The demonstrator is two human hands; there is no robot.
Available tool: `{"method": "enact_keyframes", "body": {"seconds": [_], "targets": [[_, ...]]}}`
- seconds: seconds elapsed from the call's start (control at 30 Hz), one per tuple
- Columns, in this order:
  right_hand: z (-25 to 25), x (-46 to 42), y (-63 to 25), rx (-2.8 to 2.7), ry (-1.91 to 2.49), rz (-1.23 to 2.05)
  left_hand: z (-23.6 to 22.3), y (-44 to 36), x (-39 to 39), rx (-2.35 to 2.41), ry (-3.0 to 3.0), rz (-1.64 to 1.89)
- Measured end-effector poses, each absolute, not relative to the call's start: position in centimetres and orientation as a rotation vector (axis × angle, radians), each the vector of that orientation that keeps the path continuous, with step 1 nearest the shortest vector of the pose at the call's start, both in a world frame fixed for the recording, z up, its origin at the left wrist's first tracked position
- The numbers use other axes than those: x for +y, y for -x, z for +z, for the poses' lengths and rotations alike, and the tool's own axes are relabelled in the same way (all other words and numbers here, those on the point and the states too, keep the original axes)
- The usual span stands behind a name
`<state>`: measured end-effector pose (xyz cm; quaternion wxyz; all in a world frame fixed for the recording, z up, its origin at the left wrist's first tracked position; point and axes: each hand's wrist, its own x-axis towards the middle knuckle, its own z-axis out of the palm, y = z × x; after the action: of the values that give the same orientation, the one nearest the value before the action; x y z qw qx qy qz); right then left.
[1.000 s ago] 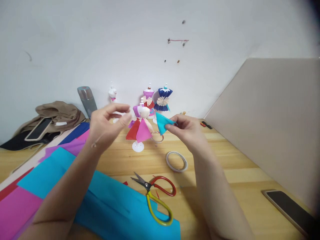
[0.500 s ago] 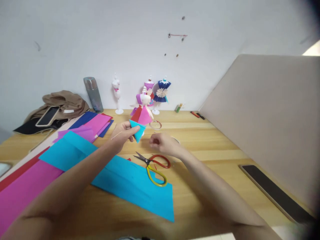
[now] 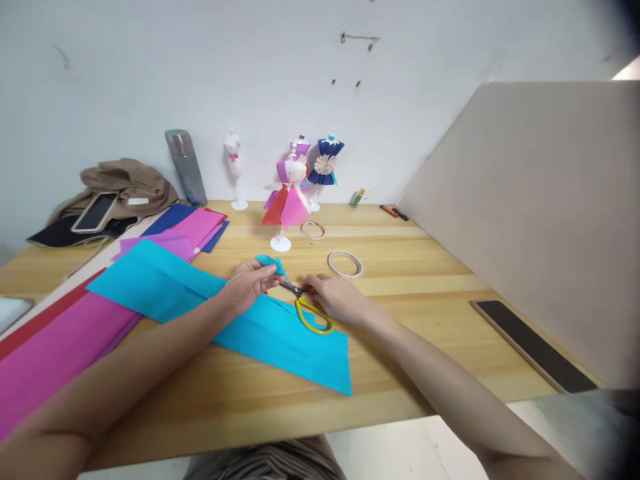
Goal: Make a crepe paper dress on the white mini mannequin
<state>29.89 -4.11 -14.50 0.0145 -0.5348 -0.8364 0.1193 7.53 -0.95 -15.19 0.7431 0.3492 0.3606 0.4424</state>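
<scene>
My left hand pinches a small folded piece of turquoise paper between thumb and fingers. My right hand is closed at the scissors; it covers their red handle, while the yellow handle shows below. The blades point left, toward my left hand, and their tips are partly hidden near it. Under both hands, a long turquoise paper sheet lies across the table. Just beyond them stands a small white dress form wearing a red, pink and purple paper skirt.
Two tape rolls lie beyond my right hand. More dress forms and a flask stand by the wall. Coloured paper, a cap and a phone lie left; a dark-screened device lies right.
My right hand has moved onto the scissors' red handle. My left hand has drawn the turquoise piece down and away from the dress form, nearer the blades. The view has tilted downward.
</scene>
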Motion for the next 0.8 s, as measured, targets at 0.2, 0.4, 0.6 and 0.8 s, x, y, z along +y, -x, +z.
{"method": "enact_keyframes", "body": {"seconds": [0.2,0.4,0.6,0.8], "targets": [[-17.4,-1.5,-31.2,-2.392,1.476,0.383,-16.0,-7.8,-1.3,0.731,-0.72,1.059],[-19.5,-1.0,-32.7,-1.754,1.218,1.035,-17.3,-8.1,-0.8,0.802,-0.727,1.1],[-18.6,-2.8,-32.4,-1.518,1.0,1.206,-17.7,-8.6,-0.9,0.891,-0.762,1.089],[-17.3,-4.1,-32.0,-1.795,1.259,0.741,-17.7,-8.4,-1.1,0.929,-0.934,1.093]]}}
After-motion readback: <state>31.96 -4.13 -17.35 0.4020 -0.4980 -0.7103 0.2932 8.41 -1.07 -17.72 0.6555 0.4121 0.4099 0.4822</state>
